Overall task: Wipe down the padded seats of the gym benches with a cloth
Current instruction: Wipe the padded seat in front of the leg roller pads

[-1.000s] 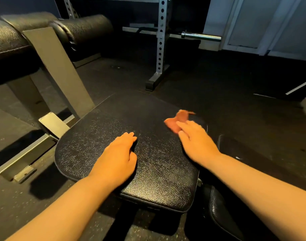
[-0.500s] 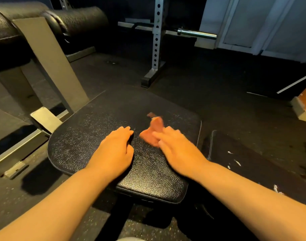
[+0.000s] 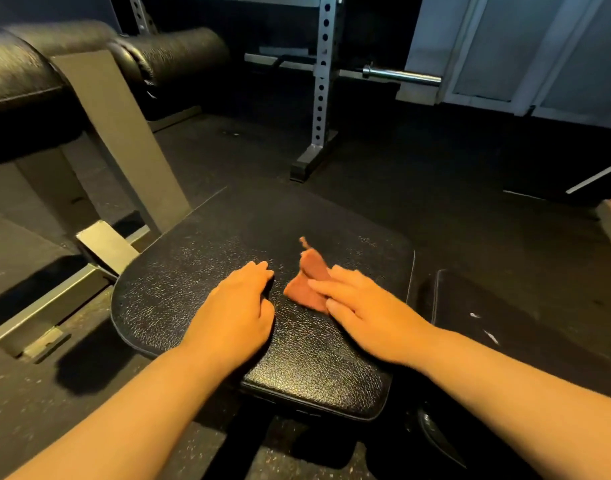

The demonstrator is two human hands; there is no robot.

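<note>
A small reddish-brown cloth (image 3: 309, 284) was pressed flat onto the black padded seat (image 3: 179, 296) of a gym bench by the right hand (image 3: 373, 317), whose fingers were laid out nearly straight over the cloth's near edge rather than closed around it; the rest of the cloth was bunched just beyond the fingertips, one corner lifted. Just to the left of that contact, the left hand (image 3: 234, 317) was rested palm down on the same seat, fingers relaxed, nothing held. A second black pad (image 3: 505, 327) was seen immediately to the right of the pressing hand. Well beyond both hands, a perforated rack upright (image 3: 320, 84) and a barbell end (image 3: 401, 74) were visible.
</note>
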